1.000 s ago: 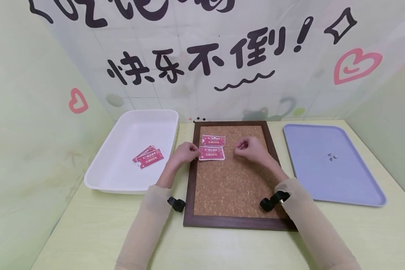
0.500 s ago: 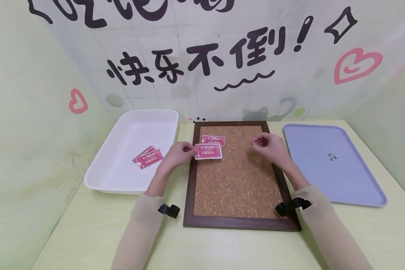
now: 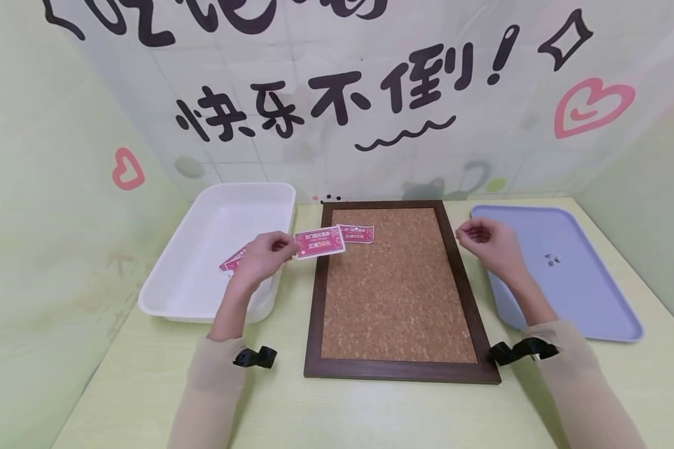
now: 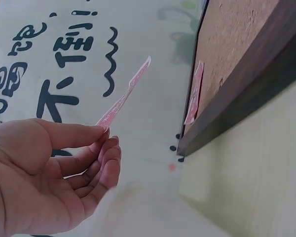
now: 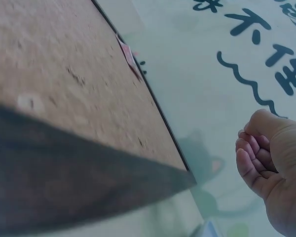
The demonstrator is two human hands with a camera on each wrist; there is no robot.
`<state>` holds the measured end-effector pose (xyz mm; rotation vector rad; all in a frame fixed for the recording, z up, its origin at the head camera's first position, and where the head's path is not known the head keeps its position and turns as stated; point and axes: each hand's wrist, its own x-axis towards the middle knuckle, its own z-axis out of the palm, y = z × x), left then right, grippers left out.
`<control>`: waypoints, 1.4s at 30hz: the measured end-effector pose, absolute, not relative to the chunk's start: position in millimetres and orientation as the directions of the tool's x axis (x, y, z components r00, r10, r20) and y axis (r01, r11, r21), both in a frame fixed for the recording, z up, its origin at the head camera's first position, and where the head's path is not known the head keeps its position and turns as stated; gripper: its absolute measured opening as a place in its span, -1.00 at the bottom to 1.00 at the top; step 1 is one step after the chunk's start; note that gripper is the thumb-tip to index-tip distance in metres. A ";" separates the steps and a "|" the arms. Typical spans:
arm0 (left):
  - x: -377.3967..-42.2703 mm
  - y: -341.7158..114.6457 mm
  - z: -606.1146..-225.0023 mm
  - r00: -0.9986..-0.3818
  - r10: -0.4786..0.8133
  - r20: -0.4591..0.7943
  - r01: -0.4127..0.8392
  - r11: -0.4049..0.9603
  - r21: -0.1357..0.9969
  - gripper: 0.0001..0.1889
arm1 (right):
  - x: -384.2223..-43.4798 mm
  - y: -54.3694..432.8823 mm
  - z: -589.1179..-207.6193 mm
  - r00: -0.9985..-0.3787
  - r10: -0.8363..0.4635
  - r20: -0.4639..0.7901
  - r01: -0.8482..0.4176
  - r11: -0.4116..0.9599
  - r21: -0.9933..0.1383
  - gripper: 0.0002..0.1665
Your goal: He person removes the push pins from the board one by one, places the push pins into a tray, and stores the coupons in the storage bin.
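My left hand (image 3: 265, 254) pinches a pink coupon (image 3: 320, 242) by its left end, between thumb and fingertips. The coupon is held over the gap between the white tub and the corkboard, its right end overlapping the frame; the left wrist view shows it nearly edge-on. Another pink coupon (image 3: 358, 234) lies at the corkboard's (image 3: 399, 299) upper left, its left part covered. My right hand (image 3: 491, 244) hovers between the board and the blue tray's left edge. Its thumb meets the curled fingers; whether something tiny is between them is hidden.
The white tub (image 3: 213, 299) at the left holds pink coupons (image 3: 233, 258), partly behind my left hand. Several small shiny pieces (image 3: 553, 260) lie on the blue tray (image 3: 573, 305) at the right. A printed wall sheet (image 3: 342, 168) stands behind everything.
The held coupon has come up off the corkboard and moved left with my left hand. My right hand has moved right, from over the board to beside the blue tray.
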<state>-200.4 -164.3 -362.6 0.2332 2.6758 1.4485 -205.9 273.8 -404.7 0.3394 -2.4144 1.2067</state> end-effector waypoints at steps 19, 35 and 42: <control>-196.4 -233.1 -369.3 -0.998 0.020 -0.055 -0.032 0.603 0.797 -0.61 | -178.9 363.2 -413.9 -0.920 0.146 0.365 -0.159 0.710 -0.686 -0.68; -202.7 -272.6 -387.9 -0.995 -0.050 -0.089 -0.102 0.592 0.800 -0.58 | -162.9 400.6 -418.5 -0.925 0.297 0.238 0.088 0.775 -0.626 -0.60; -205.3 -278.7 -394.9 -0.991 -0.072 -0.111 -0.132 0.599 0.790 -0.59 | -160.0 402.3 -423.4 -0.933 0.291 0.210 0.117 0.800 -0.589 -0.60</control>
